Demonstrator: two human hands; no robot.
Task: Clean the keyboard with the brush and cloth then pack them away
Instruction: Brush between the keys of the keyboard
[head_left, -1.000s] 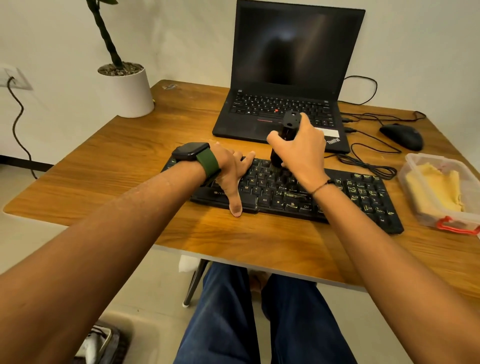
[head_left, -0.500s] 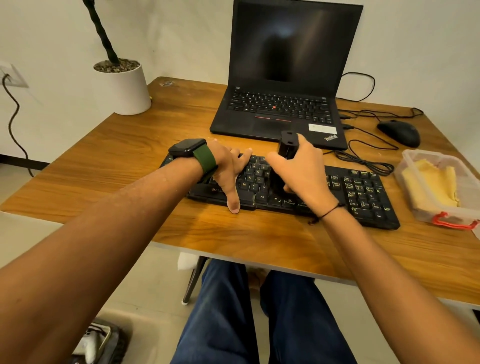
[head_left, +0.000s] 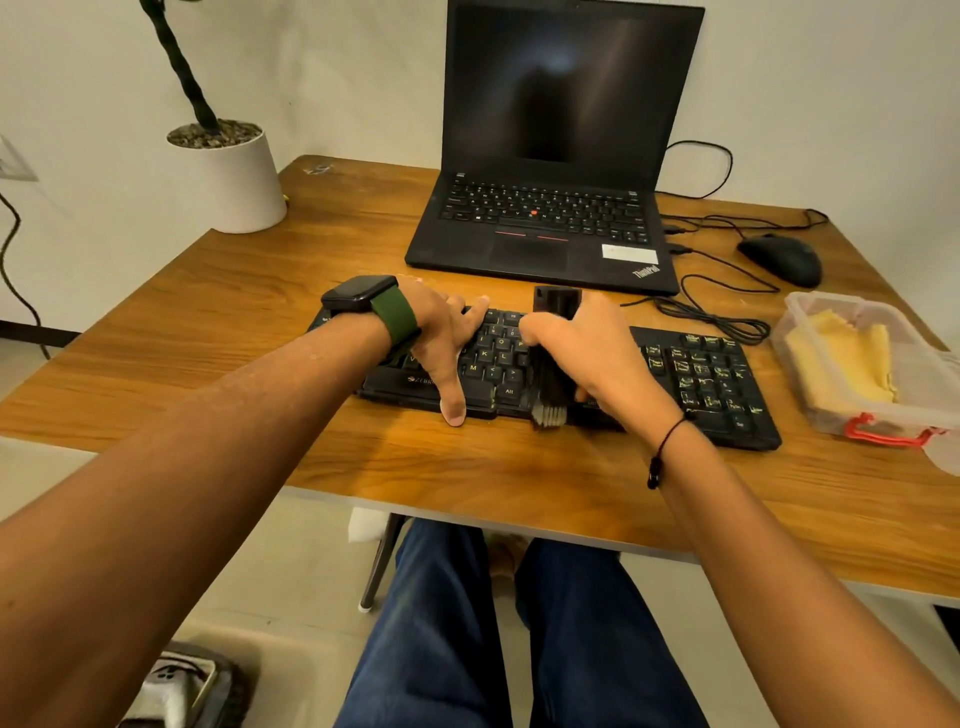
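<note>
Since the frame half a second earlier, we found that the right hand (head_left: 597, 358) had drawn the brush (head_left: 551, 358) toward the near edge of the desk (head_left: 260, 332): its pale bristle tips, previously hidden among the keys, now lay at the front rim of the keyboard (head_left: 696, 379), just reaching the wood. We saw the fingers of this hand curled round the dark brush handle, grasping it firmly, with the square top of the handle standing above the knuckles. The left hand (head_left: 441, 338) had kept its place, fingers spread and pressed flat on the left part of the keyboard, thumb extended over the front rim onto the desk; it grasped nothing. A dark watch on a green strap (head_left: 395, 317) sat on that wrist.

We noted the keyboard as black, full-sized, with pale yellow-green legends, lying slightly askew near the front edge of the desk. The yellow cloth (head_left: 852, 358) lay folded inside a clear plastic box (head_left: 810, 410) with a red clasp, near the right edge. Behind the keyboard stood an open black laptop (head_left: 550, 208), screen dark, and a black mouse (head_left: 782, 258) toward the far right corner.
</note>
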